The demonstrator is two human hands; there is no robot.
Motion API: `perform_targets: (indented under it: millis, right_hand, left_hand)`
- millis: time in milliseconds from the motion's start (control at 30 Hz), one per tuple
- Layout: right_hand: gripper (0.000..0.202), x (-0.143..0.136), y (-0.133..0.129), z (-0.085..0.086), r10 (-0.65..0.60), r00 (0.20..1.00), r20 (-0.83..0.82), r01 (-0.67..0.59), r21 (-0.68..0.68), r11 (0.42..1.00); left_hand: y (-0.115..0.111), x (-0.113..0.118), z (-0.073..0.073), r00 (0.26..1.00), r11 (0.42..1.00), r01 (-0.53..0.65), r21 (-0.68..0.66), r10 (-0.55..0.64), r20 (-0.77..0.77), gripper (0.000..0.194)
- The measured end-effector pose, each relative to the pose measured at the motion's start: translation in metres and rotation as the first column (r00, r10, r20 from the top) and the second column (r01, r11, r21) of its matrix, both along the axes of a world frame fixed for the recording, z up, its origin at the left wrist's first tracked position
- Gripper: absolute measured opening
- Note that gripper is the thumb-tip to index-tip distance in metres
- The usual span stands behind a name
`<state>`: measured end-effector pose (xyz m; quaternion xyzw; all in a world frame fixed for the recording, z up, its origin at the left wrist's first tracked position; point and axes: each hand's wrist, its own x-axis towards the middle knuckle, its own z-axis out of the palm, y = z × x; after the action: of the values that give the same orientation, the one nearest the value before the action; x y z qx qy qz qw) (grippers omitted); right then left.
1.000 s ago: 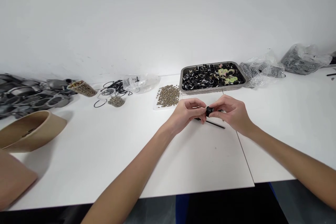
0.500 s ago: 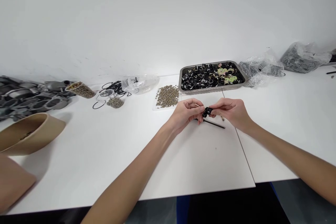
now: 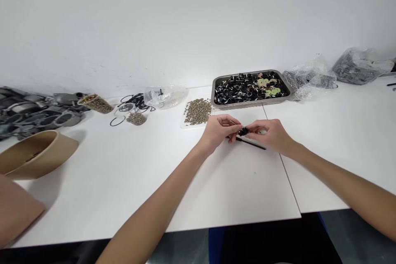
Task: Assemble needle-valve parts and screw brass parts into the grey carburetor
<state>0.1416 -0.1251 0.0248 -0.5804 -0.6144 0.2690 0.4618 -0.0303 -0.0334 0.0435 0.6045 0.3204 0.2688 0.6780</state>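
Between my two hands is a small black part (image 3: 243,131), its exact kind too small to make out. My left hand (image 3: 223,128) pinches it from the left with thumb and fingers. The fingertips of my right hand (image 3: 266,134) grip it from the right. A thin black rod-like tool (image 3: 252,144) slants below the part, its left end running behind my left fingers; I cannot tell whether they hold it. Beyond my hands stands a metal tray (image 3: 247,105) full of black ring-shaped parts and some yellowish plates.
Small brass-coloured screws (image 3: 198,111) lie on a white tray left of my hands. Further left are a cup of small parts (image 3: 99,104), black rings (image 3: 134,102), grey castings (image 3: 40,111) and a beige bowl (image 3: 55,152). Plastic bags (image 3: 309,80) lie at the right.
The black part has been turned between my fingertips, and my right fingers have shifted on it. Both hands stay in nearly the same place.
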Motion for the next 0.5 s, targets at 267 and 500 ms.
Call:
perform_targets:
  millis: [267,500]
  right_hand:
    - [0.025,-0.0009,0.0003,-0.0029,0.05,0.997,-0.064,-0.044,0.101,0.994]
    - [0.03,-0.004,-0.0021,0.0003,0.158,0.952,-0.261,-0.139,0.09,0.986]
  left_hand:
    - [0.0014,-0.0006,0.0008,0.996,0.993,0.075,-0.091,-0.07,0.059,0.038]
    - [0.0044,-0.0026,-0.0006,0.99,0.978,0.135,-0.157,-0.127,0.058,0.039]
